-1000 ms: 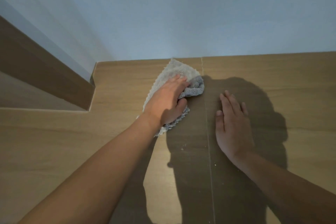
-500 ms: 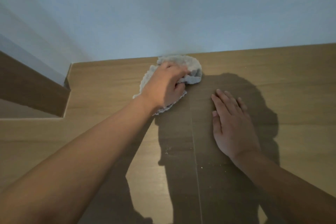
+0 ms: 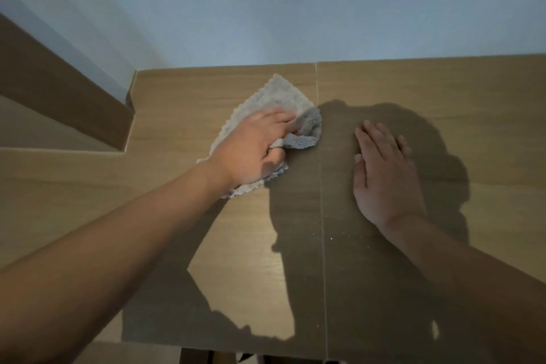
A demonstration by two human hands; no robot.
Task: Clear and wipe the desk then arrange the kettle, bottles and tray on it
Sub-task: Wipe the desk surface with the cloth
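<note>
A grey cloth [image 3: 274,97] with a scalloped edge lies on the wooden desk [image 3: 458,103], near its back edge. My left hand [image 3: 254,151] lies on top of the cloth and bunches its right part between thumb and fingers. The far corner of the cloth lies spread flat towards the wall. To the right of the desk's seam [image 3: 320,186], my right hand [image 3: 381,174] rests flat on the wood, fingers straight and together. No kettle, bottle or tray is in view.
Small pale crumbs [image 3: 331,238] lie by the seam, near my right wrist. A blue-grey wall [image 3: 295,9] rises behind the desk. At the left a slanted wooden panel [image 3: 59,91] borders a lower recess. The desk's front edge [image 3: 236,347] runs along the bottom.
My left hand drew the cloth back from the wall edge towards me, and the cloth's far corner spread out flat again. My right hand stayed flat on the desk.
</note>
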